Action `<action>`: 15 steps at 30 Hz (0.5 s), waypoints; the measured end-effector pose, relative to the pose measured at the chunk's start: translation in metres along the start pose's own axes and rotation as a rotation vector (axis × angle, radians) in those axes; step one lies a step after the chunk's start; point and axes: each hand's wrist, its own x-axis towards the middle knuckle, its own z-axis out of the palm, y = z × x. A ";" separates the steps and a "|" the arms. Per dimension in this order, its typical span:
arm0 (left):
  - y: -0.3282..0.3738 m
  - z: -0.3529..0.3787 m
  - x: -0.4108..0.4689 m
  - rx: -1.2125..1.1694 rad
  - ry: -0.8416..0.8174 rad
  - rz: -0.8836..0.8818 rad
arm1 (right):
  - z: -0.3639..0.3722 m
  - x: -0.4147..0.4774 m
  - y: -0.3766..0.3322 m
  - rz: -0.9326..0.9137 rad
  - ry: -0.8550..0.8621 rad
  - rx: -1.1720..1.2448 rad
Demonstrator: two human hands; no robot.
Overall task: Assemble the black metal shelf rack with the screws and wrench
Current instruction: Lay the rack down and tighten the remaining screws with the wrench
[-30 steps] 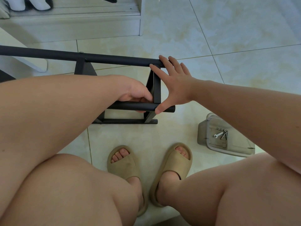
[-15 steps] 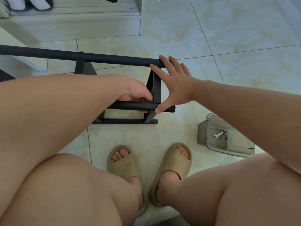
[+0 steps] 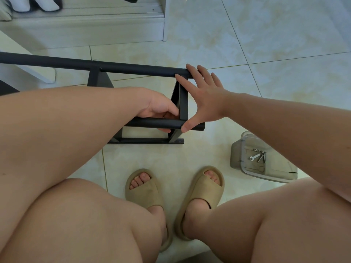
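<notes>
Rack (image 3: 133, 67) x1, wrench (image 3: 254, 156) x1 (slippers (image 3: 146, 190) x2)

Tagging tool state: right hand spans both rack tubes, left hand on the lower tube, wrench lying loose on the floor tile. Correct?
One error: the head view shows the wrench inside the clear container with the screws, not loose on the tile. Right hand across the upper tube and lower tube, left hand on the lower tube: correct.

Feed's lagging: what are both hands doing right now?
Left hand: closed, gripping the lower black tube.
Right hand: open, fingers spread, fingertips on the upper black tube, thumb on the lower one.
</notes>
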 end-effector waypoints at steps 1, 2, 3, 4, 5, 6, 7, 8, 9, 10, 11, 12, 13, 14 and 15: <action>0.000 0.000 0.001 0.012 0.019 -0.004 | 0.000 0.000 0.000 0.000 -0.001 0.001; 0.000 0.001 0.002 0.024 0.035 -0.009 | 0.000 0.000 0.000 0.000 -0.002 0.002; 0.000 0.001 0.003 0.034 0.049 -0.012 | 0.001 0.000 0.001 -0.001 -0.002 0.004; 0.000 0.001 0.003 0.043 0.062 -0.015 | 0.001 0.000 0.001 -0.002 0.000 0.005; 0.000 0.001 0.003 0.047 0.073 -0.018 | 0.001 0.000 0.001 -0.004 0.002 0.005; 0.001 0.001 0.003 0.050 0.080 -0.020 | 0.002 0.000 0.001 -0.005 0.005 0.006; 0.001 0.001 0.003 0.052 0.081 -0.020 | 0.002 0.001 0.001 -0.005 0.006 0.006; 0.001 0.001 0.003 0.055 0.080 -0.018 | 0.002 0.001 0.002 -0.005 0.008 0.007; 0.001 0.001 0.003 0.057 0.077 -0.014 | 0.002 0.001 0.002 -0.004 0.009 0.007; 0.001 0.000 0.003 0.058 0.075 -0.011 | 0.002 0.001 0.002 -0.004 0.009 0.009; 0.002 0.000 0.003 0.058 0.071 -0.009 | 0.002 0.001 0.002 -0.004 0.007 0.010; 0.001 0.000 0.003 0.061 0.067 -0.006 | 0.002 0.001 0.002 -0.003 0.006 0.009; 0.001 -0.001 0.003 0.064 0.061 -0.005 | 0.002 0.001 0.002 -0.003 0.005 0.008; 0.001 -0.002 0.003 0.065 0.057 -0.004 | 0.002 0.001 0.002 -0.002 0.004 0.006; 0.001 -0.002 0.003 0.063 0.051 -0.003 | 0.001 0.001 0.002 -0.001 0.004 0.004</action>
